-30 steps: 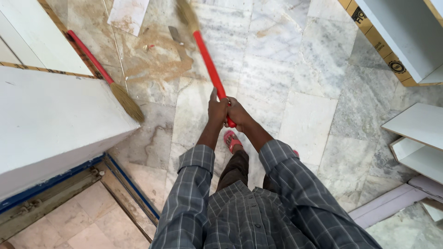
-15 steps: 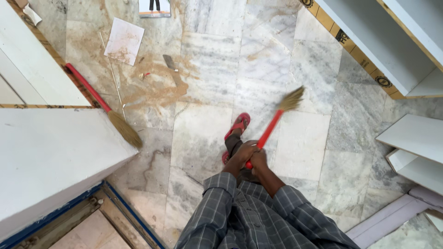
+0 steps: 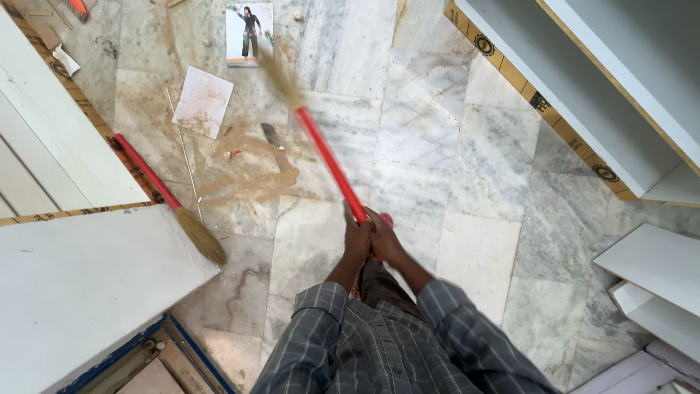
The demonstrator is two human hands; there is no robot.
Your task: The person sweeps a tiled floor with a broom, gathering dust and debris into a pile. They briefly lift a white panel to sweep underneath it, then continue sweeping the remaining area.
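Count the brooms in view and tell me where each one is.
2. One red-handled broom is gripped by the left hand and right hand; a second broom lies on the floor beside the white board.

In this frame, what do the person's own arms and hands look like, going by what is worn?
Both arms wear long sleeves of a dark grey shirt with a thin light check, buttoned cuffs at the wrists. The left hand and right hand are bare: no gloves, and no rings or watch visible, though motion blur limits detail.
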